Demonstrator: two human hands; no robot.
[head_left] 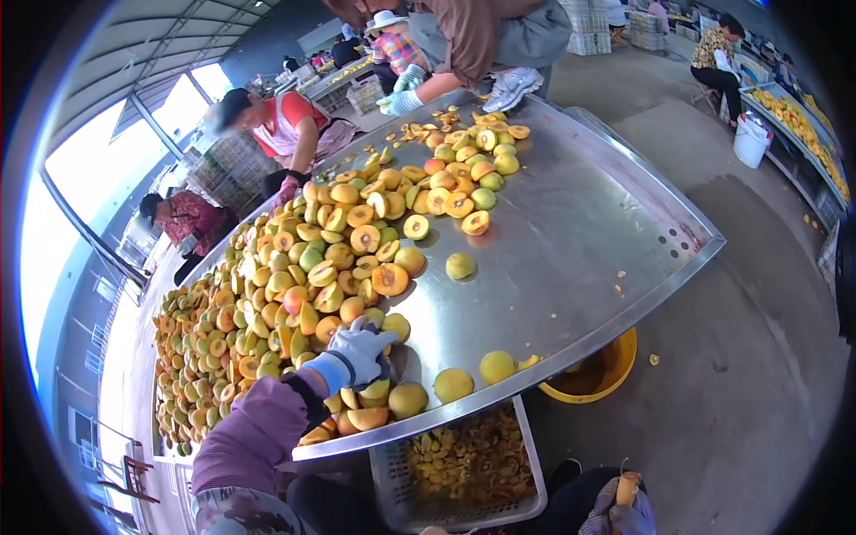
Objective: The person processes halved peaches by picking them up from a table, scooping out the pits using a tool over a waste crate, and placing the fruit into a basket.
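My left hand (359,349), in a pale grey-blue glove, reaches onto the near edge of a big heap of halved yellow peaches (294,285). Its fingers are stretched out over the fruit; the undersides are hidden. Close by lie a few greenish-yellow peaches (453,384) along the rim of the metal table (571,241). Low at the right, beside my leg, my right hand (629,515) wears a striped grey glove and is closed around a tan-handled tool (628,488) with a thin tip pointing up.
Beneath the table edge stands a pale plastic crate (532,464) with peach scraps, and a yellow tub (626,364) beside it. Co-workers sit along the left side (294,134), and one person (473,45) is at the far end. A white bucket (752,141) stands at right.
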